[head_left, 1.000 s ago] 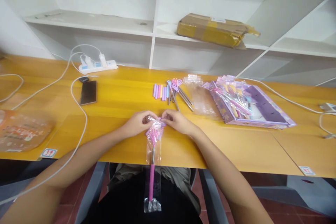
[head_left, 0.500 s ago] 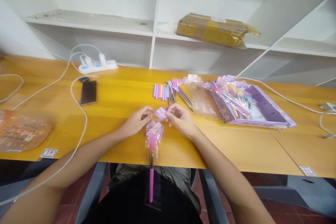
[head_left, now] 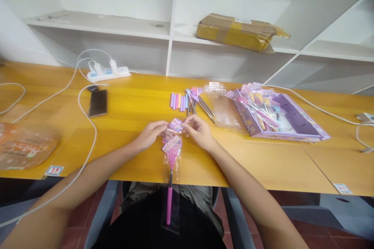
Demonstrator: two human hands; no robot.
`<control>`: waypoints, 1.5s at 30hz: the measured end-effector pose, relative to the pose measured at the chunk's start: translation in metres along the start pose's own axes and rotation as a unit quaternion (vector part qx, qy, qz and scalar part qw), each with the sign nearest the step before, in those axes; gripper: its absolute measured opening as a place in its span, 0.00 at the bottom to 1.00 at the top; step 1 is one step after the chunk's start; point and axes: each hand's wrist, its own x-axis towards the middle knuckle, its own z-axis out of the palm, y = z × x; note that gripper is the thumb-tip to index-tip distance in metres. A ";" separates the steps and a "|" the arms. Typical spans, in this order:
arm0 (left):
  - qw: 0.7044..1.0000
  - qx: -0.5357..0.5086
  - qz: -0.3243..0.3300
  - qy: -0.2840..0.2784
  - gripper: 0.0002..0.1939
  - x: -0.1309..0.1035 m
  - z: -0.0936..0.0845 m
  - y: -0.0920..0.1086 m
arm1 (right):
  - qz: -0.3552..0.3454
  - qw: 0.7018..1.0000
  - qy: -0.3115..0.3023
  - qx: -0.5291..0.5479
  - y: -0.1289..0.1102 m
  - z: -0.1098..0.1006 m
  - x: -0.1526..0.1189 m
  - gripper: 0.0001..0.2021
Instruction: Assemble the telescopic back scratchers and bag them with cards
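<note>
Pinched between the fingers of my left hand and my right hand is the small purple printed header card of a clear plastic bag, one hand at each side. Below the card, a pink back scratcher lies in the clear bag. Its hand-shaped head points away from me, and its pink handle reaches past the table edge over my lap. A second printed patch shows just above the head; whether it belongs to the same bag I cannot tell.
Coloured handle tubes and several back scratcher heads on metal rods lie beyond my hands. Clear bags and a purple display box of packaged scratchers are at right. A phone, power strip and white cables are at left.
The header card has turned flatter and moved slightly left between my hands. My left fingers have straightened against its edge. The back scratcher's head has shifted slightly right.
</note>
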 end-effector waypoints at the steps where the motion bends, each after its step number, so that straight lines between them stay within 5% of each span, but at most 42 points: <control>1: 1.000 -0.027 -0.004 0.009 0.22 0.000 0.000 0.000 | -0.005 1.000 0.002 -0.013 0.000 0.000 0.000 0.19; 8: 0.993 -0.103 -0.021 0.056 0.17 0.000 -0.001 0.000 | -0.077 0.991 -0.008 -0.105 0.002 -0.005 0.001 0.13; 16: 0.987 -0.161 -0.016 0.024 0.17 -0.002 -0.001 0.001 | -0.181 0.970 -0.004 -0.160 -0.012 -0.010 0.000 0.05; 27: 0.983 -0.180 -0.022 -0.029 0.18 -0.002 -0.002 0.002 | -0.193 0.965 -0.026 -0.177 -0.017 -0.010 -0.001 0.06; 34: 0.977 -0.202 -0.036 -0.065 0.23 -0.003 -0.004 0.007 | -0.222 0.956 0.031 -0.188 -0.019 -0.010 -0.003 0.05; 45: 0.976 -0.201 -0.049 -0.066 0.24 -0.004 -0.005 0.007 | -0.212 0.960 -0.037 -0.181 -0.018 -0.010 -0.003 0.06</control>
